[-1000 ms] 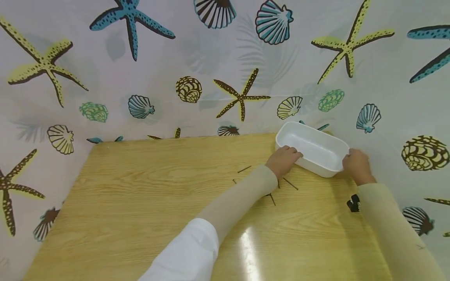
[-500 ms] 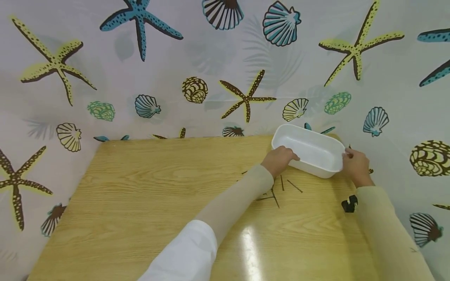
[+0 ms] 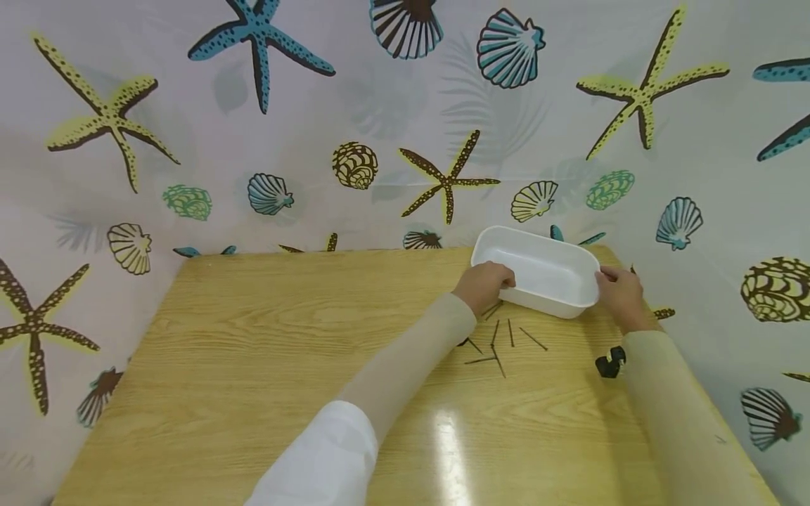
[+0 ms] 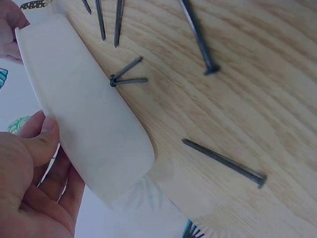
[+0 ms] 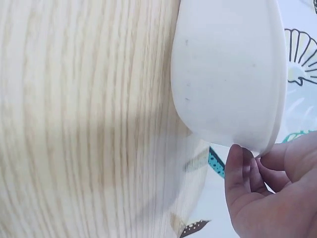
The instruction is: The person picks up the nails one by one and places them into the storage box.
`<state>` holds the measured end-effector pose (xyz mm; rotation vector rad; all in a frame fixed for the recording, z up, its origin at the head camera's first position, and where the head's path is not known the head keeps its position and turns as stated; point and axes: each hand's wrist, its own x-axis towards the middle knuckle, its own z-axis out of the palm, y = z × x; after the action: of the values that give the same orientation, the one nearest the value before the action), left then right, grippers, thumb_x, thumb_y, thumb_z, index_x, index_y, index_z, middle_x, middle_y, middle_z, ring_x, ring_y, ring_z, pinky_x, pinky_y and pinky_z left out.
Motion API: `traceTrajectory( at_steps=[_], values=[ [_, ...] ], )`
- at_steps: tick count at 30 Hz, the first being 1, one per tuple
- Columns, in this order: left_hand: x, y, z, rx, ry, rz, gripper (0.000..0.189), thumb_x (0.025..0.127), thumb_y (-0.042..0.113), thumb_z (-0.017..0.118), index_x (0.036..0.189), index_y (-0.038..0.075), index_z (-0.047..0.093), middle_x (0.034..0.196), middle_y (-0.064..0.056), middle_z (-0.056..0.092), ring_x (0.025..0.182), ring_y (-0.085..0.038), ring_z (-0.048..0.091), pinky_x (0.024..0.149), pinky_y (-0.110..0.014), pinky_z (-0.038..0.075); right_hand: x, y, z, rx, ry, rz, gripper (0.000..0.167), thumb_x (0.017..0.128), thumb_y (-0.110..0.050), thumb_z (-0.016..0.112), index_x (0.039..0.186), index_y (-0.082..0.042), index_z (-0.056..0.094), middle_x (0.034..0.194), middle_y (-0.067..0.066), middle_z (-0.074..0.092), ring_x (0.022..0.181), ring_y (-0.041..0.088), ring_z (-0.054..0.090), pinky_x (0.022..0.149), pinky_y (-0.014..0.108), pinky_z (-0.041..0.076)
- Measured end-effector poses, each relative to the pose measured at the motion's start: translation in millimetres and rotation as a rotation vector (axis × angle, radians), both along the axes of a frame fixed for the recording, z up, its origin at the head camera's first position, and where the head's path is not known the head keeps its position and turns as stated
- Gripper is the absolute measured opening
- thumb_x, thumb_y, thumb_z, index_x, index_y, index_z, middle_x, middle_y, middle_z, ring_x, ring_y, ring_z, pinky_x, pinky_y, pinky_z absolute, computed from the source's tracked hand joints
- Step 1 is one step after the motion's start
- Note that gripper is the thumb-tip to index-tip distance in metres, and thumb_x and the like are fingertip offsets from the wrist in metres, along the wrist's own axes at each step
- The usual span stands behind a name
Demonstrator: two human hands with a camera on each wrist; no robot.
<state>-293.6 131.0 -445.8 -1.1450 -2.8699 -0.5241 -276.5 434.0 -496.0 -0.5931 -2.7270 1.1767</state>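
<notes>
Nearest on the wood table (image 3: 285, 351) there's a scatter of dark nails (image 4: 224, 160); two look right up against the foot of the white bin (image 3: 536, 270), so they're what's in the way on this side; the left hand (image 3: 486, 284) grips the bin's long near rim, thumb outside, fingers over the edge; the right hand (image 3: 622, 295) pinches the rim's right end, probably for a steady hold; bin's over the far right corner, can't tell if it's touching down; printed cloth (image 3: 291, 126) walls off the back.
</notes>
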Motion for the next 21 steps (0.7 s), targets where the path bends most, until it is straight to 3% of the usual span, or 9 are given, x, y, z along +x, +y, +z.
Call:
traceTrajectory(
  at_steps=[4,7,10,14,21],
  values=[
    [-1.3,-11.5,1.3,0.012,-0.021,0.022,0.019,0.092,0.014,0.057,0.103,0.023,0.070,0.105,0.011,0.066,0.095,-0.002,0.059,0.079,-0.017,0.044,-0.8,-19.9,9.6,0.024,0.027,0.023,0.056,0.099,-0.039,0.034,0.138,0.001,0.040,0.130,0.024,0.047,0.109,0.035,0.051,0.052,0.024,0.049],
    [-2.6,-19.4,0.8,0.019,-0.018,0.039,0.019,0.092,0.014,0.057,0.103,0.022,0.070,0.106,0.010,0.066,0.097,-0.003,0.058,0.080,-0.016,0.044,0.7,-38.4,21.5,0.011,0.038,0.042,0.052,0.100,-0.033,0.036,0.137,0.003,0.041,0.129,0.026,0.046,0.110,0.037,0.050,0.072,0.034,0.052],
    [-3.6,-26.2,-1.1,0.013,-0.012,0.053,0.019,0.092,0.012,0.057,0.104,0.022,0.069,0.107,0.009,0.065,0.099,-0.004,0.057,0.082,-0.016,0.043,-0.8,-52.0,27.8,-0.012,0.033,0.043,0.049,0.100,-0.030,0.039,0.136,0.003,0.042,0.128,0.025,0.047,0.109,0.036,0.050,0.079,0.045,0.050],
    [-3.8,-35.1,-2.3,-0.001,-0.016,0.068,0.019,0.092,0.012,0.057,0.105,0.021,0.068,0.107,0.009,0.064,0.101,-0.005,0.056,0.083,-0.016,0.042,-8.0,-61.5,27.7,-0.013,0.014,0.039,0.050,0.099,-0.034,0.040,0.136,-0.001,0.044,0.126,0.021,0.049,0.105,0.030,0.051,0.069,0.044,0.052],
    [1.4,-54.2,1.0,-0.005,-0.073,0.094,0.017,0.094,0.017,0.055,0.103,0.021,0.068,0.105,0.008,0.064,0.099,-0.006,0.057,0.084,-0.018,0.042,-12.6,-84.9,33.0,-0.066,0.005,0.092,0.049,0.101,-0.029,0.035,0.140,0.001,0.037,0.131,0.024,0.044,0.112,0.033,0.047,0.090,0.043,0.045]
  ],
)
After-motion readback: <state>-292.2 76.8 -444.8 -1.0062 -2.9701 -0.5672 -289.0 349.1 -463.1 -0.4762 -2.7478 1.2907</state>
